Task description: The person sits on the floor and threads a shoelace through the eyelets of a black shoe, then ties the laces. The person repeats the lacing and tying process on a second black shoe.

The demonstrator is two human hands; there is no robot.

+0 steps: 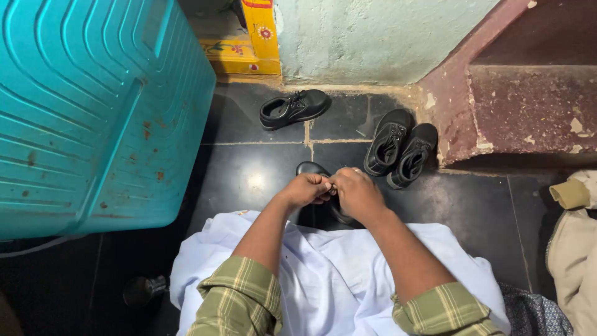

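Observation:
A black shoe (309, 168) sits on the dark floor just past my knees, mostly hidden under my hands. My left hand (306, 188) and my right hand (356, 193) meet over it with fingers pinched together on what looks like its lace; the lace itself is barely visible. A pair of black lace-up shoes (401, 147) stands side by side to the right, close to the red step. One more black shoe (293, 107) lies alone farther back by the wall. A light blue cloth (329, 280) covers my lap.
A large teal ribbed container (93, 106) fills the left side. A red plastered step (528, 106) rises at the right, a pale green wall (373, 37) at the back. A beige garment (572, 249) lies at the right edge, a dark round object (140, 290) low left.

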